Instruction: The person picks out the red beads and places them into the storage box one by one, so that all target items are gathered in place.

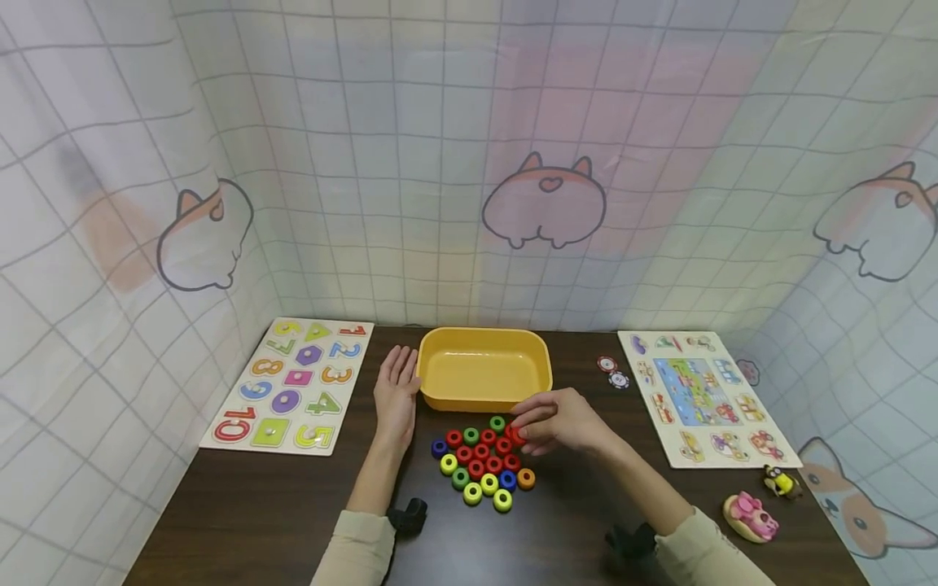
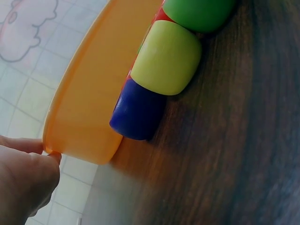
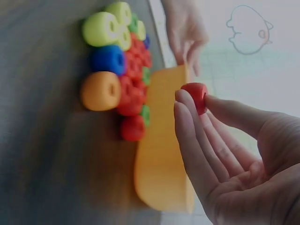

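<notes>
A person seated at a dark table (image 1: 256, 521) pinches a single red bead (image 3: 199, 96) between thumb and fingertips of the right hand (image 1: 563, 423), raised at the near right side of a yellow tub (image 1: 484, 370), while the left hand (image 1: 396, 399) pinches the tub's rim at the left, its other fingers straight. The step in hand looks to be lifting one bead off the group; the next move, by that reading, calls for a steady pinch, enough height to clear the near rim, and a loosening of the fingertips only over the spot chosen. The tub, the one open container in view, shows just its own yellow floor and walls inside. The loose beads (image 1: 481, 457), in red, green, yellow, blue and orange, lie packed together on the table just near of it, between the two forearms.
</notes>
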A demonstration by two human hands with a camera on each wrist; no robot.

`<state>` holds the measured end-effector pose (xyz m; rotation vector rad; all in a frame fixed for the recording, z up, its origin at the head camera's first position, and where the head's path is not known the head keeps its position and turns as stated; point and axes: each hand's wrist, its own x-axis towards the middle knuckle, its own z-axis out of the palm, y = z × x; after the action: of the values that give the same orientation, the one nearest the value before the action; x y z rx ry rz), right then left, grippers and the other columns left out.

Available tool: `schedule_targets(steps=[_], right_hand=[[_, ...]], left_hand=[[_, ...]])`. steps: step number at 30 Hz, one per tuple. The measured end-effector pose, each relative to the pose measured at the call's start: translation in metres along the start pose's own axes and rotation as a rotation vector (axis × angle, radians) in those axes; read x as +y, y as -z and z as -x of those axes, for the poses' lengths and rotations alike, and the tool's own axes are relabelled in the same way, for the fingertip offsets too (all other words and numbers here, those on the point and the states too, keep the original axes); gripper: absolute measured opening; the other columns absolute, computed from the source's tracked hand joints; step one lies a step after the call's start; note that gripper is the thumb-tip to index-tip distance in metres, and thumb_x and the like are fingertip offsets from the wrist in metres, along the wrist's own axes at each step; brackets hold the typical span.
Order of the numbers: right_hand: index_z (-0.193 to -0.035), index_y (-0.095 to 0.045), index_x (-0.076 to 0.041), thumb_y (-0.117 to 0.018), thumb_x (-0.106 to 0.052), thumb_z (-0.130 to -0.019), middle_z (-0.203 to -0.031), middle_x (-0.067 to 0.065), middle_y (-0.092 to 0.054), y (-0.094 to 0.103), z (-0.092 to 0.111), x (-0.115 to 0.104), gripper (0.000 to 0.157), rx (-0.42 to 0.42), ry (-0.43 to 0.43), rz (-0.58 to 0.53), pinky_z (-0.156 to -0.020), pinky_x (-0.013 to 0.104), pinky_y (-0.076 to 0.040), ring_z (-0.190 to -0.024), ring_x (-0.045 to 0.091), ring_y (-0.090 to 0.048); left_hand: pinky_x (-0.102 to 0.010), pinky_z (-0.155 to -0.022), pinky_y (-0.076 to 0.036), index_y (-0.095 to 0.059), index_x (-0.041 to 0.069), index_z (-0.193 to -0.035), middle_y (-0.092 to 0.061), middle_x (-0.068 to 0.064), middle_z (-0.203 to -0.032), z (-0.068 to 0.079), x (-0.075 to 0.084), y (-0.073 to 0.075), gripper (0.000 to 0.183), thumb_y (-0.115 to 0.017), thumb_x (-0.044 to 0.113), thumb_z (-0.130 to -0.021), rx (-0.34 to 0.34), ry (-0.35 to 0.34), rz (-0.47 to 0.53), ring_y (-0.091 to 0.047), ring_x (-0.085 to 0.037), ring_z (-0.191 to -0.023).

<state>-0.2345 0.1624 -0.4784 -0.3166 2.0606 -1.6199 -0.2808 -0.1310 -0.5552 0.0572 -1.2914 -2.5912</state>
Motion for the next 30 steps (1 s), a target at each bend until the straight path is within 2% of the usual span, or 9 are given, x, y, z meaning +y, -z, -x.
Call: schedule_targets(steps=[7, 15, 22, 25, 30], right_hand=[[-0.125, -0.061, 0.003, -0.072, -0.004, -0.085, -0.110, 0.022, -0.069, 0.010, -0.030, -0.032, 0.041, -0.033, 0.008, -0.014, -0.076, 0.058, -0.054, -0.083, 0.043, -0.070], [-0.129, -0.058, 0.003, -0.069, -0.006, -0.089, -0.113, 0.018, -0.069, 0.013, -0.073, -0.056, 0.043, -0.061, -0.008, 0.001, -0.084, 0.060, -0.051, -0.091, 0.043, -0.069], [-0.132, -0.056, 0.004, -0.068, -0.005, -0.089, -0.113, 0.015, -0.070, 0.007, -0.114, -0.063, 0.045, -0.058, -0.086, 0.013, -0.087, 0.058, -0.051, -0.094, 0.043, -0.068], [-0.131, -0.058, 0.004, -0.068, -0.005, -0.089, -0.112, 0.014, -0.070, 0.004, -0.130, -0.061, 0.044, -0.037, -0.107, 0.027, -0.086, 0.056, -0.052, -0.094, 0.042, -0.069], [-0.128, -0.060, 0.004, -0.069, -0.004, -0.088, -0.110, 0.015, -0.071, -0.005, -0.154, -0.053, 0.042, -0.005, -0.125, 0.044, -0.084, 0.055, -0.053, -0.091, 0.041, -0.070]], left_hand=[[-0.028, -0.111, -0.036, -0.034, 0.012, -0.149, -0.037, -0.009, -0.150, -0.002, 0.002, 0.000, 0.070, -0.037, -0.025, -0.090, 0.018, 0.016, 0.004, -0.036, -0.024, -0.142], [-0.026, -0.110, -0.036, -0.034, 0.014, -0.149, -0.038, -0.007, -0.150, 0.000, 0.001, 0.002, 0.072, -0.038, -0.024, -0.088, 0.027, 0.030, -0.001, -0.036, -0.023, -0.142], [-0.029, -0.112, -0.034, -0.034, 0.012, -0.149, -0.036, -0.010, -0.152, 0.002, 0.001, 0.000, 0.071, -0.037, -0.025, -0.088, 0.021, 0.025, 0.000, -0.035, -0.023, -0.142], [-0.027, -0.111, -0.035, -0.035, 0.014, -0.148, -0.039, -0.007, -0.150, 0.002, 0.001, -0.001, 0.070, -0.037, -0.024, -0.089, 0.027, 0.029, -0.006, -0.035, -0.023, -0.142], [-0.027, -0.111, -0.035, -0.033, 0.013, -0.149, -0.034, -0.011, -0.153, 0.002, -0.001, -0.001, 0.070, -0.037, -0.023, -0.089, 0.015, 0.022, -0.006, -0.034, -0.024, -0.143]])
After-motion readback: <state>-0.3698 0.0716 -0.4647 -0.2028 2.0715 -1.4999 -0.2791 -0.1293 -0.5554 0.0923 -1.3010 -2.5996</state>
